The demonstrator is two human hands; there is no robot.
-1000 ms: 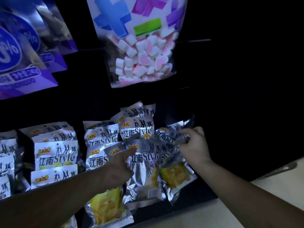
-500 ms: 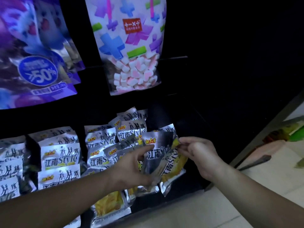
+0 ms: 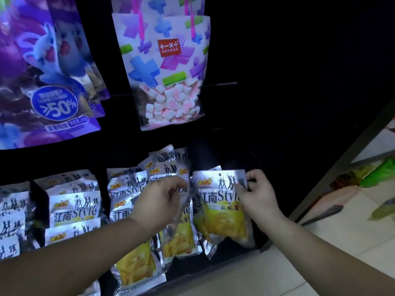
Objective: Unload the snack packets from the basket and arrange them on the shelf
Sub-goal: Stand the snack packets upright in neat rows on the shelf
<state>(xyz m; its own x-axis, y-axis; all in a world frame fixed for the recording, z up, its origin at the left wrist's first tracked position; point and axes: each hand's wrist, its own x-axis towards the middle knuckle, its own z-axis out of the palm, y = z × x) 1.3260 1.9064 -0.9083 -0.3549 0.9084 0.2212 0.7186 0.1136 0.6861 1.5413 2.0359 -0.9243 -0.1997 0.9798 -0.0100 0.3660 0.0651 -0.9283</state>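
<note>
The silver-and-yellow snack packet is held upright at the front of the lower shelf, at about five o'clock in the view, with its top right corner pinched between thumb and curled fingers of the right hand. The left hand is curled over the top of the neighbouring packet at its nine o'clock side, and that packet appears to be gripped rather than merely touched. The basket is not seen. The packets are judged to be light, soft and crinkly, with a slick foil skin and brittle crisps inside, so the flat sealed strip along the top is thought the best place to hold, and the filled belly is better not squeezed. More packets are stood in rows toward nine o'clock, and several at six o'clock are seen hanging over the shelf's front lip, where a slip onto the pale floor could be feared. Open dark room is left on the shelf at three o'clock of the held packet, bounded by the slanting frame post. Overhead, at twelve o'clock, a marshmallow bag is hung, with purple bags at ten o'clock, so upward room is limited.
</note>
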